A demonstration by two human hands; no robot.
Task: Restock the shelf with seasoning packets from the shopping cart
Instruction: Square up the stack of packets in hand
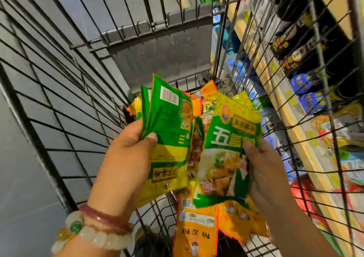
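Note:
My left hand [128, 158] grips a small stack of green and yellow seasoning packets [169, 130], back side up with a barcode showing, above the wire shopping cart [59, 119]. My right hand [267, 170] holds another green and yellow packet [226, 158] face up, thumb pressed on its front, with more packets fanned behind it. Orange packets [197, 227] lie lower in the cart, partly under both hands. The shelf [295, 119] stands to the right, seen through the cart's wire side.
A grey plastic flap [161, 52] hangs at the cart's far end. The shelf rows hold dark and blue packaged goods [307, 83] and red items lower down [301, 191]. Grey floor shows to the left of the cart. Bead bracelets circle my left wrist.

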